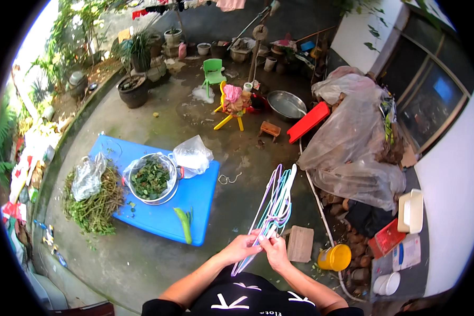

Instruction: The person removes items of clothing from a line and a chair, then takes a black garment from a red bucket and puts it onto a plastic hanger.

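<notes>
Two bare hands, left (243, 248) and right (274, 252), are to the right of the near corner of a blue worktop (155, 217). Their fingers are curled nearly closed around one bundle of thin clothes hangers (277, 215). The hangers are slim, smooth loops in lilac, pale blue, green and white, tilted with their far ends pointing away from the person. Several overlap, so an exact count cannot be made out.

The worktop is smooth, with rounded corners. On it are one round metal pot (167, 199), lined with clear plastic and filled with dark green leaves, one crumpled clear bag (194, 156) behind the pot, and one long, curved green gourd (183, 224) near the right edge. One rough heap of stems (92, 208) spreads by the left edge, topped by a second crumpled bag (88, 179).

Right of the worktop, damp-looking concrete floor (234, 210) runs as an open strip to one pale hose (319, 203), with one thin string (229, 179) on it. Further right are one flat, tan block (300, 244) and one yellow bucket (336, 258). Beyond the worktop's far edge, the floor widens toward two small plastic chairs, green (214, 71) and yellow (224, 122), and one wide, shallow metal basin (287, 117).
</notes>
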The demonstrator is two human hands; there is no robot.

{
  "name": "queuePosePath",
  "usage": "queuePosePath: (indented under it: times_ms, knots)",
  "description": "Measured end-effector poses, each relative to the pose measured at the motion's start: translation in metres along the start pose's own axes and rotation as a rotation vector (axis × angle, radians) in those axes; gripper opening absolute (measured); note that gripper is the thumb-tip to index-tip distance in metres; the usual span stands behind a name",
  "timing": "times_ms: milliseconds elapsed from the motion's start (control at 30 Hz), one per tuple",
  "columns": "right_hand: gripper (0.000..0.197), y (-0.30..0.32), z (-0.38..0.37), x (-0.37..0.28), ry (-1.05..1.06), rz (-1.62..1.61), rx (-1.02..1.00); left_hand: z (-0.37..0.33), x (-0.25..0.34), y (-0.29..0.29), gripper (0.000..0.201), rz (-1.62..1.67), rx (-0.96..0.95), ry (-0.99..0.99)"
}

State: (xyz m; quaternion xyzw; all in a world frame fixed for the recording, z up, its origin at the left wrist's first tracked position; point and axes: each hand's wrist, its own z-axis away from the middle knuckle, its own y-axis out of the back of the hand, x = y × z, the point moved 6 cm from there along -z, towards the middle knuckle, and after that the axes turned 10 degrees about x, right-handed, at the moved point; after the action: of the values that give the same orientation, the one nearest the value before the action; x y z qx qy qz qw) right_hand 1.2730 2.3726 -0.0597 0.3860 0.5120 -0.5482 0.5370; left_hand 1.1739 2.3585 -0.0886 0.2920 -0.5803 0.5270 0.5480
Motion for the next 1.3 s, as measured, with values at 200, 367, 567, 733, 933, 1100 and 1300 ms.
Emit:
queuePosePath:
  times_ms: [200, 367, 567, 733, 933, 1100, 1300]
  knots:
    - [0.024, 0.036, -0.094, -0.046, -0.031, -0.065, 0.105, -0.104, 0.061, -0.002, 0.029, -0.374, -0.01, -0.091]
    - [0.022, 0.026, -0.183, -0.042, -0.082, -0.016, 0.015, -0.169, 0.056, 0.043, 0.023, -0.166, 0.069, 0.019]
    - [0.017, 0.009, -0.314, -0.06, -0.216, -0.061, -0.136, -0.269, 0.089, 0.095, 0.023, -0.015, 0.206, -0.061]
    - [0.017, -0.024, -0.44, -0.086, -0.07, 0.026, -0.285, -0.351, 0.103, 0.155, 0.028, -0.107, 0.462, 0.024]
    - [0.019, -0.1, -0.525, -0.07, -0.165, 0.029, -0.555, -0.368, 0.121, 0.225, 0.024, 0.073, 0.689, -0.029]
    - [0.022, -0.15, -0.566, -0.056, -0.363, -0.028, -0.681, -0.389, 0.134, 0.273, 0.025, 0.249, 0.781, -0.002]
    - [0.021, -0.214, -0.666, -0.064, -0.358, 0.065, -0.715, -0.455, 0.149, 0.369, 0.023, 0.22, 0.796, -0.082]
